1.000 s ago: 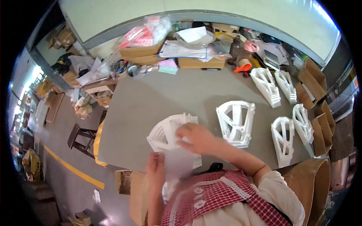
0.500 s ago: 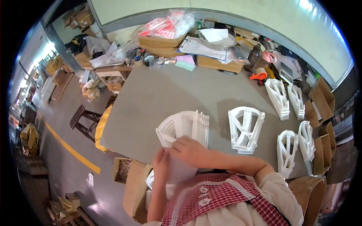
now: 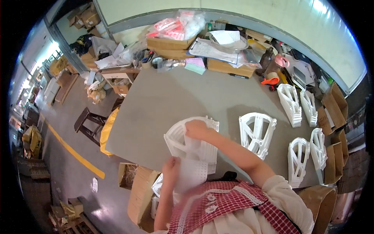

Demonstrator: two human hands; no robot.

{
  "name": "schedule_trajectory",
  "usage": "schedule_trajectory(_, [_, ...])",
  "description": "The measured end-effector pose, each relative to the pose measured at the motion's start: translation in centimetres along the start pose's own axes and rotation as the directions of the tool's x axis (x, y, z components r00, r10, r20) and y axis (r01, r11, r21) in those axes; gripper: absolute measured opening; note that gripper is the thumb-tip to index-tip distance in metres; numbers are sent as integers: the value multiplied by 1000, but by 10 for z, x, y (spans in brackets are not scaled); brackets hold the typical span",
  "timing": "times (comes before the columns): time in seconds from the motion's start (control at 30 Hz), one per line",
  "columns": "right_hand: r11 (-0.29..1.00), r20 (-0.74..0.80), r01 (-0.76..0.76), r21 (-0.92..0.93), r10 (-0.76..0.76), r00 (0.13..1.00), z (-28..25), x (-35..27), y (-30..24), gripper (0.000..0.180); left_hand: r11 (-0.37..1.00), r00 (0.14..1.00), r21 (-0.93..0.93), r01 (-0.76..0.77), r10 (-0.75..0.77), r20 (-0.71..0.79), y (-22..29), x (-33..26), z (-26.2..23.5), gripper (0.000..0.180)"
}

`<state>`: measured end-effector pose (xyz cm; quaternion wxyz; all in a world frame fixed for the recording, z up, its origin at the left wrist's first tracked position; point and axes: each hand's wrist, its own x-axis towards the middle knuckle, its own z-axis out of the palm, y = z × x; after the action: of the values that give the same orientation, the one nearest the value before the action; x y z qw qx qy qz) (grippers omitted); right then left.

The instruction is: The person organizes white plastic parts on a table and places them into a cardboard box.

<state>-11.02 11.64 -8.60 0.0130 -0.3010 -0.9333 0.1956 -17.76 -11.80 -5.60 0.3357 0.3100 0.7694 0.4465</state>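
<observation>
Head view showed the left hand gripping a white sheet by its edge, likely to leave its face clear, while the right hand, its grip unreadable, was over stacked white frames on the table.

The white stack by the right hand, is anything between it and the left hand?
Yes: a white sheet, held by the left hand, covers part of the near end of the white stack in this view. I can't tell whether sheet and stack touch.
</observation>
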Motion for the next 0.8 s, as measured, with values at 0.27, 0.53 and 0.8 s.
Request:
schedule_trajectory(0.27, [991, -73, -44, 123, 53, 996, -15, -37, -24, 40, 985, 997, -157, 65, -59, 41, -14, 6, 2, 25])
schedule_trajectory(0.53, [946, -142, -152, 286, 199, 970, 21, -35, -17, 46, 783, 958, -568, 252, -284, 33, 26, -20, -1, 28])
schedule_trajectory(0.8, [924, -338, -173, 341, 292, 895, -14, -56, -13, 44, 918, 997, -398, 3, 29, 74, -31, 4, -27, 43])
